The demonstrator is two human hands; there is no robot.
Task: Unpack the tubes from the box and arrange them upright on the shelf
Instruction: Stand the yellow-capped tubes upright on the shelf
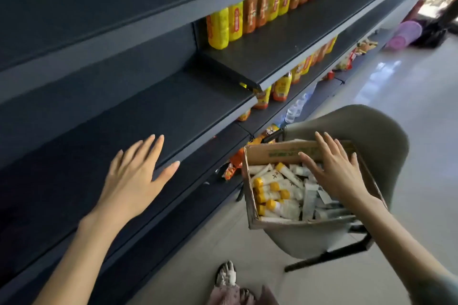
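Observation:
An open cardboard box (pixel 277 152) stands on a grey chair to my right. Inside lie several white tubes with yellow caps (pixel 277 197) piled on their sides, along with some pale grey tubes (pixel 319 202). My right hand (pixel 332 168) hovers over the box with fingers spread flat, holding nothing. My left hand (pixel 135 171) is stretched out flat over the front edge of a dark shelf (pixel 124 126), also holding nothing. No tubes stand on that shelf.
The grey chair (pixel 359 126) has black legs and sits on a pale tiled floor. Yellow and orange bottles (pixel 247 17) line the upper right shelf. Snack packets (pixel 233 166) lie on lower shelves. Feet in sandals (pixel 226 276) show below.

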